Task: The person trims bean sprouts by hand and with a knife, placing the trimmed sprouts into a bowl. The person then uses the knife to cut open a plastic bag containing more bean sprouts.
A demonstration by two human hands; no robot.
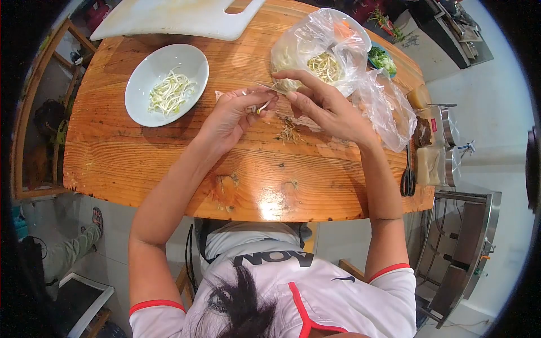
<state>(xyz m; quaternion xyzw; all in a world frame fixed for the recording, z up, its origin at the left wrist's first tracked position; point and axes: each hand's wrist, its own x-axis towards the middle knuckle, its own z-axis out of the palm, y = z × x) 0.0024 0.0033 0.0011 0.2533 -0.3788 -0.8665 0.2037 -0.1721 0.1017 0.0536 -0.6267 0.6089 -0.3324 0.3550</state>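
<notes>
Above the middle of the wooden table, my left hand (235, 112) is closed on a few bean sprouts (262, 107). My right hand (324, 104) meets it at the fingertips, thumb and index finger pinched on a thin pale strand, probably a sprout. A small pile of brownish root trimmings (289, 130) lies on the table just below the hands. To the left, a white bowl (135, 93) holds loose white sprouts (171, 93). Beyond my right hand, an open clear plastic bag (287, 50) contains more sprouts (324, 67).
A white cutting board (174, 17) spans the far left edge. At the right are a plate of chopped greens (382, 59), an empty-looking plastic bag (391, 112), black-handled scissors (408, 181) and jars (429, 163). Another person's leg (76, 248) shows at lower left.
</notes>
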